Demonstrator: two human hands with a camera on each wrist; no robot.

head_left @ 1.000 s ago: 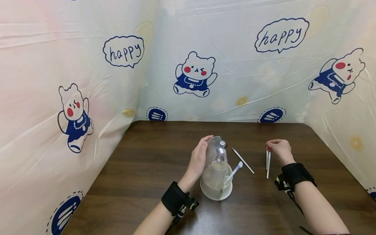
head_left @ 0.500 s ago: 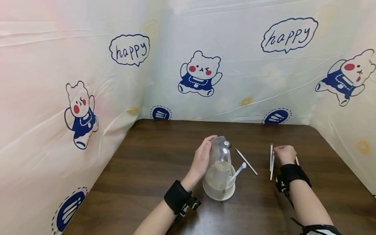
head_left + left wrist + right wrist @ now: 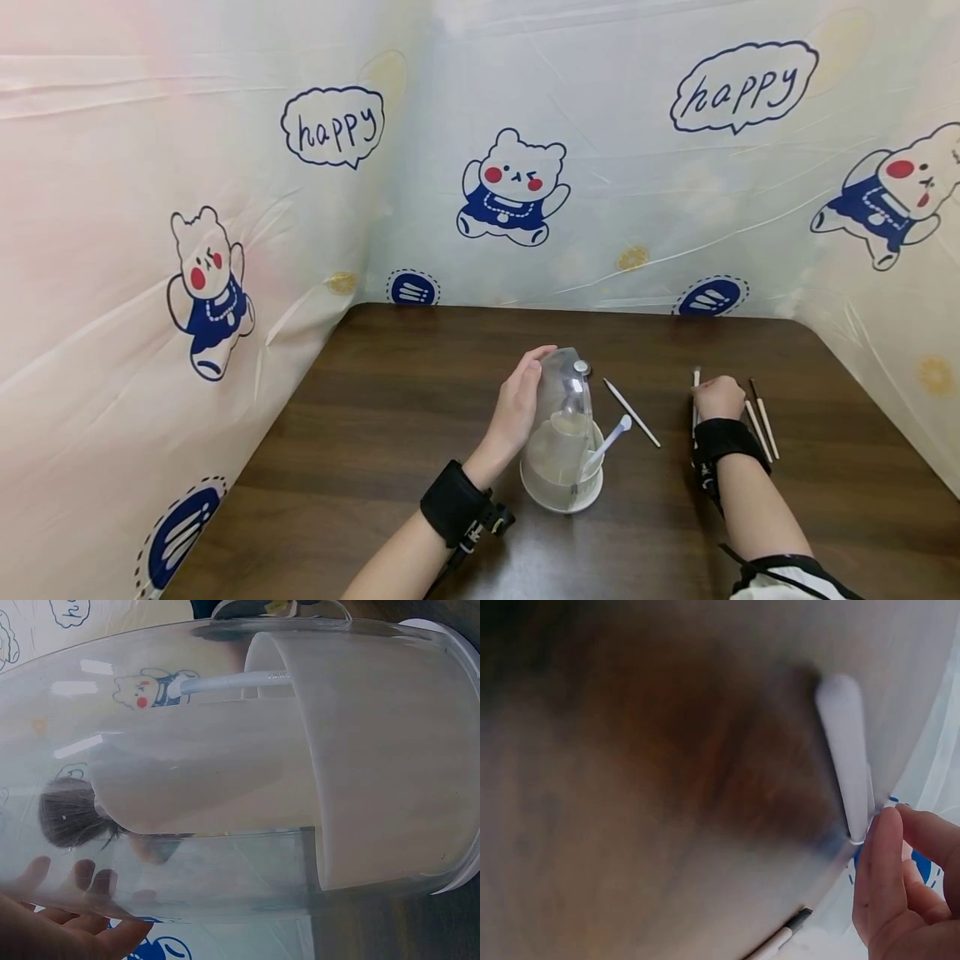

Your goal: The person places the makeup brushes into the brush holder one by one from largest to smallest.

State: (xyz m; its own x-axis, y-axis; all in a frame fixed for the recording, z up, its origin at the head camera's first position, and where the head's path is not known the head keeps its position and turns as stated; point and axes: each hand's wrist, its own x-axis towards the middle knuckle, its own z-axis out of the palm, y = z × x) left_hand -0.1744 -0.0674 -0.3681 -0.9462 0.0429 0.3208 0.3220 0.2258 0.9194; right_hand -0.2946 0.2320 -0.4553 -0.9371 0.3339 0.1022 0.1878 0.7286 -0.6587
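Observation:
A clear domed makeup brush holder (image 3: 558,450) with a white base stands on the table. My left hand (image 3: 517,400) rests on its clear side with fingers spread, as the left wrist view also shows. Inside are a fluffy dark-bristled brush (image 3: 71,814) and a white stick (image 3: 232,681) that pokes out in the head view. At the right, my right hand (image 3: 720,398) is over white-handled makeup brushes lying side by side. In the right wrist view its thumb and finger pinch together at the end of a white makeup brush (image 3: 844,750); the grip itself is partly hidden.
Between the holder and my right hand lies a single white stick (image 3: 632,412), slanted. Two pale-handled brushes (image 3: 765,423) with dark tips lie to the right of my right hand. A printed curtain (image 3: 420,208) borders the brown table (image 3: 375,400).
My right hand has shifted off the left pair's tips, first right and down, then back left over them. Two brushes on its right have come into view. My left hand stays on the holder.

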